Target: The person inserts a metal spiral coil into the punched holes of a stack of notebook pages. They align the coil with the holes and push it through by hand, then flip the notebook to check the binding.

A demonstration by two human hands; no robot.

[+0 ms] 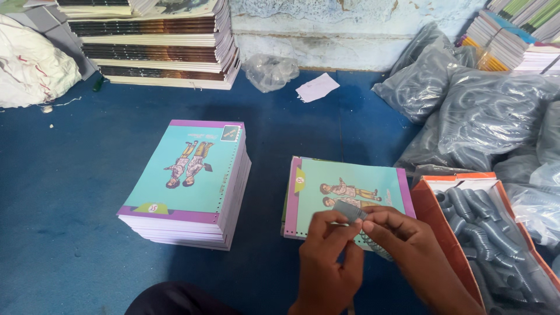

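A grey spiral binding coil [352, 211] is pinched between the fingertips of the left hand [328, 256] and the right hand [402, 239], both closed on it, above a turquoise notebook [344, 189] lying on the blue floor [70, 192]. A stack of notebooks [189, 181] lies left; an orange box of coils [443, 233] stands right

Just right of the fingers [350, 224] stands an open orange carton [433, 217] packed with grey spiral coils. Beyond it, clear plastic bags [490, 111] of the same coils are heaped. Far ahead, an empty crumpled clear bag [269, 71] lies by the wall.
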